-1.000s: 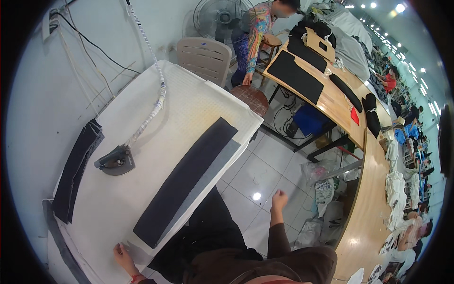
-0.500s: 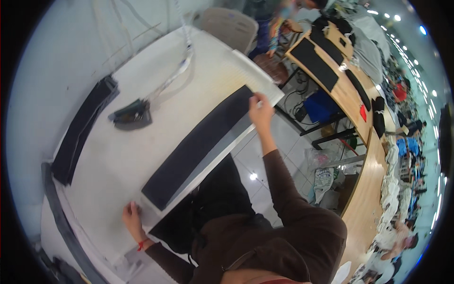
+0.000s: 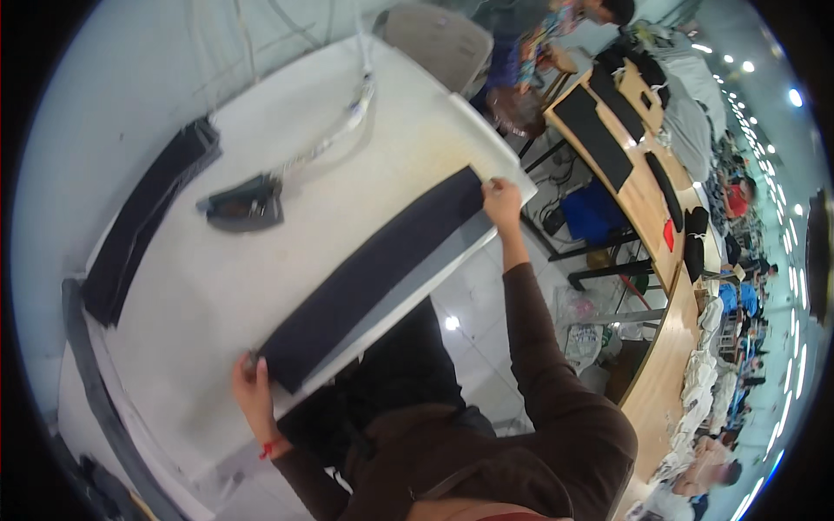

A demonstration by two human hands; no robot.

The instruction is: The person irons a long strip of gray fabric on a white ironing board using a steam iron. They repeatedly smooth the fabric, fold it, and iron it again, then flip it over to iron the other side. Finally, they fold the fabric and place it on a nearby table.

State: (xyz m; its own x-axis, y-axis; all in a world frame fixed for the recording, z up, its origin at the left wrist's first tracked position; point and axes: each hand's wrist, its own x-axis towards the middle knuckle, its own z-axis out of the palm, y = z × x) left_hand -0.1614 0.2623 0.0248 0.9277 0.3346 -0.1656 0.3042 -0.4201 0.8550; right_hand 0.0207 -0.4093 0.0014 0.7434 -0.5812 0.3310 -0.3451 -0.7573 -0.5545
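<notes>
A long dark fabric strip [image 3: 373, 273] lies slantwise along the near edge of the white table, with a lighter grey band [image 3: 408, 282] showing along its near side. My right hand [image 3: 504, 207] pinches the strip's far right end. At the near left end, my left hand [image 3: 252, 391], with a red string on its wrist, has thumb and fingers closed at the corner of the same strip. Beyond the strip an iron [image 3: 243, 207] rests on the table, its wrapped cord [image 3: 321, 143] running up and away.
A stack of dark strips [image 3: 152, 221] lies at the table's [image 3: 204, 300] left side, near a grey padded roll [image 3: 95, 382]. A plastic chair [image 3: 439, 43] stands beyond the far end. To the right, a wooden bench [image 3: 647, 195] carries dark pieces; a co-worker [image 3: 526, 52] is behind it.
My left hand has come up to the strip's near left corner and closed there. My right hand still holds the other end. The whole view has shifted slightly.
</notes>
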